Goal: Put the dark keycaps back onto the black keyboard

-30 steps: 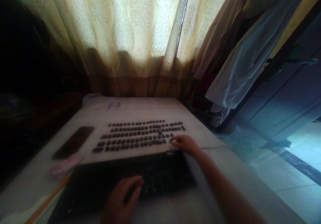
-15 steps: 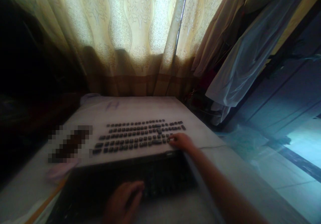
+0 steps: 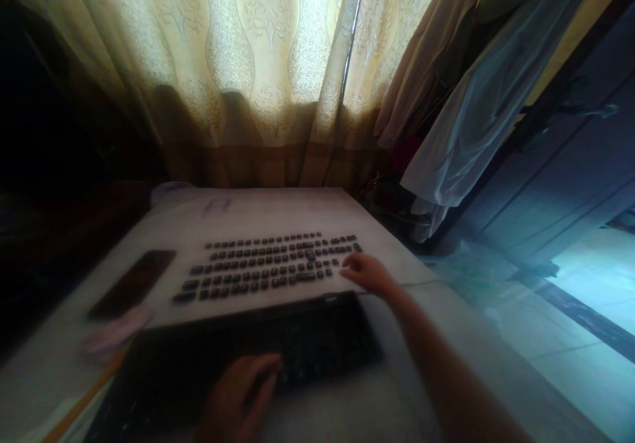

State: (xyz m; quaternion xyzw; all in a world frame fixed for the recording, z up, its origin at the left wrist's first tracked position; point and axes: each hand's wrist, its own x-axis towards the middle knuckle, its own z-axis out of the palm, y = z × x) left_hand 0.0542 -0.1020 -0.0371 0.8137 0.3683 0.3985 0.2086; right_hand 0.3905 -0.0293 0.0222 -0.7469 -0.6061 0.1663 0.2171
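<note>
Several rows of loose black keycaps point(image 3: 258, 260) lie on the pale tabletop. At the right end of these rows is my right hand point(image 3: 367, 273), its fingers loosely bent and slightly apart, with nothing visible between them. Nearer to me lies a black keyboard base point(image 3: 327, 327), with some keys seemingly still at its right part. Over the base's middle, my left hand point(image 3: 243, 390) is curled, thumb and forefinger tips close together. Blur and darkness hide whatever it may hold.
A dark phone point(image 3: 133, 284) lies on the left of the table point(image 3: 278, 208), with a pink item point(image 3: 119, 330) and an orange-brown stick point(image 3: 84, 400) nearer me. Curtains point(image 3: 270, 46) hang behind. Hanging clothes point(image 3: 454, 125) and a clear plastic bag point(image 3: 471, 271) are to the right.
My right hand has shifted slightly right, off the keycaps it was touching, and keycaps beside its fingertips now show. My left hand stays over the keyboard base. The view has shifted slightly.
</note>
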